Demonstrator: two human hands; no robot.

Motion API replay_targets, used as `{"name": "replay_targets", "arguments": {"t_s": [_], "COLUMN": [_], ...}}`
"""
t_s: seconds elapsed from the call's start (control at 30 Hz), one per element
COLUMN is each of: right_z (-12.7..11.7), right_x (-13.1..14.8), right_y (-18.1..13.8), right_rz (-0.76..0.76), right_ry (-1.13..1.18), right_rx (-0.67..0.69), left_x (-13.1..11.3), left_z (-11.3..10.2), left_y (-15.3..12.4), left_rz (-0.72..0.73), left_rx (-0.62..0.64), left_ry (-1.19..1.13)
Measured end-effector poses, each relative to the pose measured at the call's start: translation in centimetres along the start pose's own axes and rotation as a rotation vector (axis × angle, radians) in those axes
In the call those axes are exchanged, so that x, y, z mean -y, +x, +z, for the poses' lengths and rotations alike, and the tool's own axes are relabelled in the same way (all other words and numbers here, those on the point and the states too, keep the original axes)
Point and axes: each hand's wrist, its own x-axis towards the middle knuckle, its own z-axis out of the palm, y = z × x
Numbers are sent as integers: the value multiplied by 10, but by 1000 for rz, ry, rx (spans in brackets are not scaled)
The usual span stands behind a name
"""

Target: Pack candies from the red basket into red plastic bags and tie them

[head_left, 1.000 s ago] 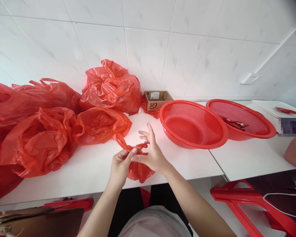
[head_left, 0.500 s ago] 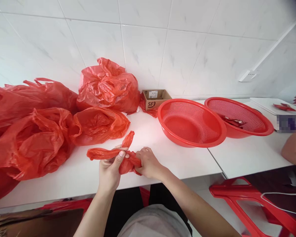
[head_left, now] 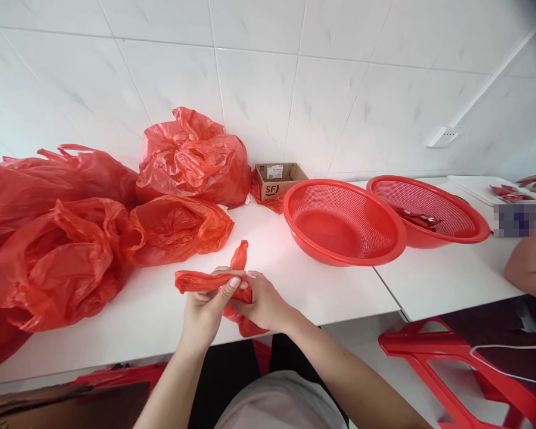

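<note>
Between my hands is a bunched red plastic bag (head_left: 201,281), twisted into thin strands that cross near my fingers. My left hand (head_left: 208,310) pinches the crossing with the thumb on top, and one strand sticks out to the left. Another strand points up and away toward the wall. My right hand (head_left: 265,301) is closed round the bag from the right, its fingertips against those of the left. A crumpled part of the bag hangs below my hands at the table's front edge. What lies inside the bag is hidden.
Several red plastic bags (head_left: 58,262) crowd the left of the white table (head_left: 339,295). A small carton (head_left: 270,189) stands by the wall. Two red colanders (head_left: 343,220) sit to the right, the farther holding dark red packets (head_left: 417,219). A person's arm (head_left: 529,268) rests at far right.
My hands have come closer together, the right sliding over the bag's middle. The loose part of the bag now hangs lower. At far right, the other person's hand has come into view.
</note>
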Motion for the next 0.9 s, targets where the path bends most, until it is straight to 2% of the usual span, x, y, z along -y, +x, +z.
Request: {"name": "replay_targets", "arguments": {"t_s": [0.17, 0.3, 0.37, 0.4, 0.5, 0.53, 0.6, 0.77, 0.9], "right_z": [5, -7, -16, -21, -32, -33, -33, -31, -33], "right_x": [-19, -22, -20, -19, -16, -15, -11, 9, 24], "right_y": [13, 20, 19, 18, 16, 17, 20, 27, 20], "right_rz": [-30, 5, 40, 53, 44, 35, 47, 87, 91], "right_ry": [-335, -433, -332, -203, 431, 608, 784, 758, 786], "right_rx": [108, 149, 191, 230, 301, 265, 127, -240, -364], "left_x": [3, 8, 9, 9, 9, 9, 10, 10, 7], "left_z": [-10, -9, -8, -7, -7, -7, -5, 7, 12], "left_y": [2, 2, 2, 1, 1, 0, 0, 3, 7], "left_rz": [34, 5, -15, -23, -40, -45, -51, -98, -115], "left_rx": [-27, -26, -27, -23, 19, 40, 65, 8, 4], "left_ry": [-46, -91, -139, -156, -141, -121, -57, 22, -54]}}
